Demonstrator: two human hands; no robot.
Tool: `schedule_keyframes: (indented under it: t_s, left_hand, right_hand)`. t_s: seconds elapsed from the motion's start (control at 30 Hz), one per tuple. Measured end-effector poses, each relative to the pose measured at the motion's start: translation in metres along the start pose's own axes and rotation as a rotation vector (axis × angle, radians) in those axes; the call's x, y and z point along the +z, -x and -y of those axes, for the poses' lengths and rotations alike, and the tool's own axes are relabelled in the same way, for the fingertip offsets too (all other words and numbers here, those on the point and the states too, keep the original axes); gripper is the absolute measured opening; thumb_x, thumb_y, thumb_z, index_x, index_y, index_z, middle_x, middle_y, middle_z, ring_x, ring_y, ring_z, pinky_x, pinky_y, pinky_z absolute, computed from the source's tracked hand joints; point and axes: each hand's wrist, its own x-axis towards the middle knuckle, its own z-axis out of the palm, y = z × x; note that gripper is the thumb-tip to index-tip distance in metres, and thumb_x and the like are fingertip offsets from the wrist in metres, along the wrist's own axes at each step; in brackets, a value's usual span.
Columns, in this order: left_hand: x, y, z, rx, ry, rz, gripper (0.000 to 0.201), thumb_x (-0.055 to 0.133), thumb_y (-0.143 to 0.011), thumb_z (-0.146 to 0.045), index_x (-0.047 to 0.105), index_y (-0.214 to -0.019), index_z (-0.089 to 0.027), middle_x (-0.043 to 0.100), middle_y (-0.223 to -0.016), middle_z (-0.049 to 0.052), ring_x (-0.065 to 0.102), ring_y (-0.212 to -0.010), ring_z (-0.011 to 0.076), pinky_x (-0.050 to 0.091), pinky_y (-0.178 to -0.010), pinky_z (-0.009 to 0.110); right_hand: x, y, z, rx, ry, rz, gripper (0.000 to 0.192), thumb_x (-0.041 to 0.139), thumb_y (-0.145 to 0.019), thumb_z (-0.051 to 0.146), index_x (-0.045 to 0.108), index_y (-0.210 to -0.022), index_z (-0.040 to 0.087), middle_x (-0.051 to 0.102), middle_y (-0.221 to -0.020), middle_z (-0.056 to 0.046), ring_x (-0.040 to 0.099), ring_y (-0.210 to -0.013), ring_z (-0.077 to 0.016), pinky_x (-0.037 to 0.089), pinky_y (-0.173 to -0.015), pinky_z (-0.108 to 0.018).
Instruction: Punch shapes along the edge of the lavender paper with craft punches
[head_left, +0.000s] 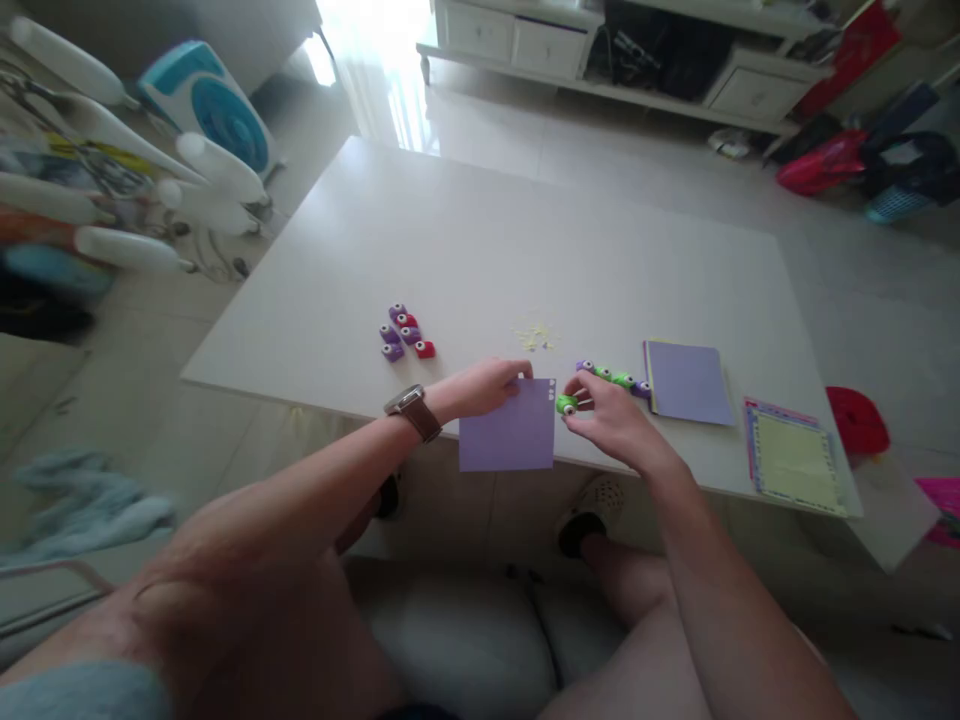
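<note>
While the left grip (pixel 487 387) steadies a purple sheet (pixel 504 435), the right grip (pixel 613 415) holds a green punch (pixel 564 403) at its side

Where a broad white worktop (pixel 465 220) spreads out around the purple sheet, punching shapes along the paper's margin appears to be the step in hand. A layered paper pile (pixel 799 460), pale yellow on top with a patterned border and some pink showing, lies well to the right of the sheet. Plain, flat and square-cornered, the sheet lies partly on the worktop, its lower part jutting past the near edge. Between it and the pile sits a tidy purple stack (pixel 691 382). The left grip is closed on the sheet's upper edge, thumb on its face; the right grip, just right of the sheet, is wrapped around the green punch. Purple and red punches (pixel 410 336) cluster left of the sheet, while a row of green and purple punches (pixel 622 380) lies to its right, short of the stack. Small and rounded, the green punch bears a white disc like an eye; whether the paper is in its slot cannot be told. The next move would call for aligning it with the margin, then a firm squeeze. Yellow scraps (pixel 535 336) are strewn just beyond the sheet's top edge. Tiniest are the pale holes (pixel 552 390) near its upper right corner.
</note>
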Motion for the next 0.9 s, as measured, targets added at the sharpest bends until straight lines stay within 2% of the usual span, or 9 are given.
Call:
schedule_keyframes:
  t_s: [0.37,0.9]
  left_hand:
    - [0.005,-0.003,0.003,0.032,0.028,-0.017,0.030,0.053,-0.094,-0.014,0.066,-0.120,-0.021,0.074,-0.094,0.005,0.064,-0.082,0.0185,0.043,-0.070,0.027]
    - [0.008,-0.003,0.003,0.031,0.001,-0.004,0.032,0.052,-0.093,-0.016,0.065,-0.123,-0.021,0.075,-0.098,0.005,0.066,-0.086,0.0204,0.048,-0.075,0.029]
  right_hand:
    - [0.000,0.002,0.003,-0.004,0.025,0.028,0.025,0.068,-0.076,0.005,0.057,-0.094,0.020,0.068,-0.091,-0.002,0.069,-0.084,-0.0192,0.053,-0.076,-0.028]
    - [0.011,0.000,0.003,-0.088,0.064,0.037,0.016,0.066,-0.080,0.007,0.060,-0.088,0.020,0.066,-0.094,-0.003,0.068,-0.088,-0.0199,0.055,-0.084,-0.031]
